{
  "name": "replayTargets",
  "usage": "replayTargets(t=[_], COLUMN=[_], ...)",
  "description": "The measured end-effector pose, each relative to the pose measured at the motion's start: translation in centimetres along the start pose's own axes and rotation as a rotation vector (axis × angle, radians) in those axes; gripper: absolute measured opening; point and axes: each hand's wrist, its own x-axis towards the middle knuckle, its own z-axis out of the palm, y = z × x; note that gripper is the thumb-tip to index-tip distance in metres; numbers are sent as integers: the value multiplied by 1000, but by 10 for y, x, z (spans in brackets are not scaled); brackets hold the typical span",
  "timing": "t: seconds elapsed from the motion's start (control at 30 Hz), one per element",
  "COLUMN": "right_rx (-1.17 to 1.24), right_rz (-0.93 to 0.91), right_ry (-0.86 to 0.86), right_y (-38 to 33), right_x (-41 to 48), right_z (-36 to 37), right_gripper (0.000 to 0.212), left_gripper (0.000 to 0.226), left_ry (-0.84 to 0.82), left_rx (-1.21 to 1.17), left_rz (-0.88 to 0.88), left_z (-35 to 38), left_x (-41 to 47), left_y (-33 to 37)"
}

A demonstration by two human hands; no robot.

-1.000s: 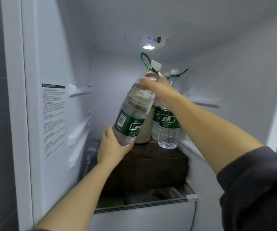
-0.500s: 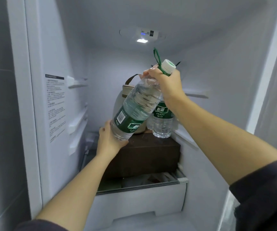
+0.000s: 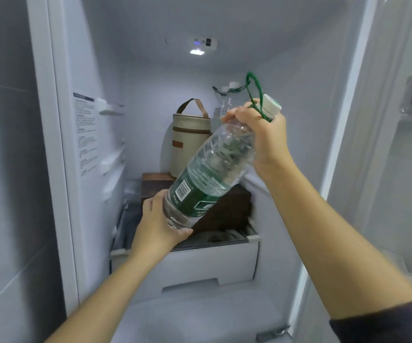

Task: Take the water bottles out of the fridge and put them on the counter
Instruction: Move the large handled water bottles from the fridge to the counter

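Sleeve: one dark sleeve (image 3: 385,323) at the lower right, on the right arm; both forearms are bare and reach into the fridge.
Hands: two, both on the same bottle.
Left hand (image 3: 159,224): cups the base from below, fingers curled round the bottom edge.
Right hand (image 3: 266,134): wrapped round the neck just under the cap, fingers curled.
Water bottle (image 3: 214,169): one in hand, clear with a green label, tilted with its white cap (image 3: 270,107) up to the right and its base down to the left; it is in the air inside the open fridge, in front of the shelf things and touching none of them.
Green strap (image 3: 254,92): one loop, rising from the neck above the right hand.
Drawer (image 3: 200,266): one white drawer front below the shelf.
Brown box (image 3: 229,209): one, dark, lying on the shelf behind the held bottle.
Beige bag (image 3: 191,142): one, round, with a brown handle, upright on the box.
Back bottles (image 3: 233,85): two white caps show just right of the bag; their bodies are mostly hidden by the held bottle and right hand.
Light (image 3: 197,52): one, lit, in the ceiling.
Wall sticker (image 3: 86,134): one, printed, on the left wall; text too small to read.
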Motion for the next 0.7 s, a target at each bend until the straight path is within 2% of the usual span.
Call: replayTargets(t=[0.1,0.17,0.37,0.53,0.7], right_rx=[21,15,-105,-195,-230], right_rz=[79,137,349,470,525], right_ry=[30,43,64,40,36], right_y=[11,24,74,102,118], right_x=[-22,-37,-91,-121,-128], right_z=[-11,-20,-32,-34,-40], right_gripper=[4,4,22,41,40], left_gripper=[92,95,102,88,100], left_ry=[-31,-99,-270,-397,-444], left_rx=[-38,-19,-9,31,23], left_rz=[-14,-35,-221,-286,-316], left_z=[2,10,49,73,79], left_x=[-35,-52,-106,-133,-141], left_y=[-4,-12,-50,-75,-82])
